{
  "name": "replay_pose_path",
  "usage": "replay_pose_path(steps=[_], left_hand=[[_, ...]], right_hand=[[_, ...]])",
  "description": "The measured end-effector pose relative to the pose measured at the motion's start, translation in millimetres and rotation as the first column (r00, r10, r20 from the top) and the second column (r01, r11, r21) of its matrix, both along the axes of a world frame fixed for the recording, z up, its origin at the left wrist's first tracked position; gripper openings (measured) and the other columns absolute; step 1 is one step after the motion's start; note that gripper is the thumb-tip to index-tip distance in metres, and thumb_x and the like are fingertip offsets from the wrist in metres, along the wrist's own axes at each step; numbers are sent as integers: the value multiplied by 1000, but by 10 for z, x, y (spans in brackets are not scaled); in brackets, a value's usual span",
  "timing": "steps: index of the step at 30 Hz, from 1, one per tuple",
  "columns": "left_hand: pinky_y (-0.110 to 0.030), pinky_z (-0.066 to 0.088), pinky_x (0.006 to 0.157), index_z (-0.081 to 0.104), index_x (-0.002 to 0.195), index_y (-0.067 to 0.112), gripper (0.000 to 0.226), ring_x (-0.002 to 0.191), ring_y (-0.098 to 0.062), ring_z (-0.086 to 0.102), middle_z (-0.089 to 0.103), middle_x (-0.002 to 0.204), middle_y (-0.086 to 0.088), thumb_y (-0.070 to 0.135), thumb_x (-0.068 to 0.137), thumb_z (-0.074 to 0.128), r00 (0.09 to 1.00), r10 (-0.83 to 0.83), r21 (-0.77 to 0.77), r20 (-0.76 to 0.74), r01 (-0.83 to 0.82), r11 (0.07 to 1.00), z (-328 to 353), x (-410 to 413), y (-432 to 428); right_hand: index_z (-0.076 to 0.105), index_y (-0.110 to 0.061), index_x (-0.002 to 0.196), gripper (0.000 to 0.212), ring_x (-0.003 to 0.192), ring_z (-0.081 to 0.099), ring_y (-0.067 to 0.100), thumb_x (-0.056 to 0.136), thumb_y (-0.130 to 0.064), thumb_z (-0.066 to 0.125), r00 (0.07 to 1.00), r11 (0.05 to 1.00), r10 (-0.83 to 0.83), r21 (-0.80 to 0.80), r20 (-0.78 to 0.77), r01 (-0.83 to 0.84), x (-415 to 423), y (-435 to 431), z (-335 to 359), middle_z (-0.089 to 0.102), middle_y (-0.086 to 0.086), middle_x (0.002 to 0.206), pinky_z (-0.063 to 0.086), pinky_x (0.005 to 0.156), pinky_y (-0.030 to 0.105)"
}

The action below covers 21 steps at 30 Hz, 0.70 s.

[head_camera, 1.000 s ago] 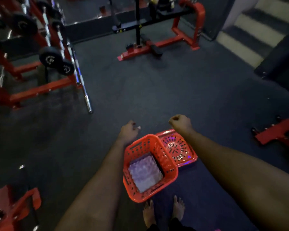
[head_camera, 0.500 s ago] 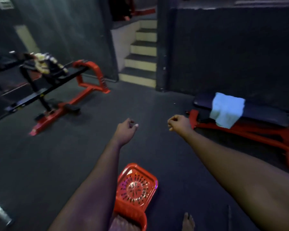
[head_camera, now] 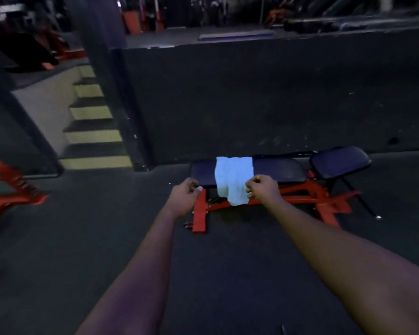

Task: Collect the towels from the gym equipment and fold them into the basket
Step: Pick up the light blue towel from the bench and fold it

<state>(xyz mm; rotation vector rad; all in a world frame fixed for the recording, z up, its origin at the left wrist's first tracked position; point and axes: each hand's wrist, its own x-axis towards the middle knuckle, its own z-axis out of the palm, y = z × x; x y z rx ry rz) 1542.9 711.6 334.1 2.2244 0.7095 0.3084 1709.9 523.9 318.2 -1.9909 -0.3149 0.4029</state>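
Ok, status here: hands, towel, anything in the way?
Left hand, right hand both curled, empty. Towel draped over bench pad, not yet picked up. Dark floor between; basket out of view.

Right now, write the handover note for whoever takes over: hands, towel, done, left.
Left hand: fingers curled, holding nothing.
Right hand: fingers curled, holding nothing; it overlaps the towel's edge in the view, and contact cannot be told.
Towel: draped across the bench, one end hanging over the front.
Basket: out of view.
Done: nothing that shows here; this towel is not yet picked up.
Left: take the towel off the bench, fold it, put it in the basket.
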Motion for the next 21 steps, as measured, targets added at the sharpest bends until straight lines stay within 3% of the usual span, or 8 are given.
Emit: replay_pose_path(steps=[3, 12, 16, 21], left_hand=[[-24, 43, 80, 61, 114, 14, 27, 97, -18, 62, 69, 104, -6, 31, 94, 57, 998, -59, -19, -18, 59, 998, -66, 529, 95], [-25, 40, 75, 57, 120, 11, 31, 86, -13, 57, 60, 97, 1, 31, 95, 54, 988, -139, -61, -73, 135, 989, -542, 2432, 1060], [-14, 36, 58, 56, 120, 9, 32, 75, -4, 54, 58, 95, 1, 29, 95, 55, 975, -172, -85, -141, 162, 983, -767, 3174, 1526], [-14, 35, 57, 56, 121, 8, 32, 76, -7, 52, 58, 96, -1, 28, 96, 54, 958, -166, -140, -235, 136, 981, -1090, 3796, 1922]], right_hand=[[70, -5, 87, 12, 62, 67, 16, 89, -9, 58, 1000, 999, -25, -33, -8, 24, 433, 5, -94, 72, 11, 82, 50, 55, 22], [69, -5, 89, 12, 63, 66, 15, 88, -9, 59, 993, 988, -110, -110, -46, 105, 2093, 670, -513, 73, 12, 86, 44, 49, 17], [69, -10, 86, 10, 68, 69, 18, 88, -13, 60, 984, 981, -138, -152, -109, 121, 2712, 1054, -694, 74, 9, 85, 55, 63, 27], [70, -7, 90, 11, 68, 69, 15, 86, -15, 62, 971, 974, -114, -215, -211, 67, 3213, 1496, -986, 73, 7, 90, 44, 48, 15]])
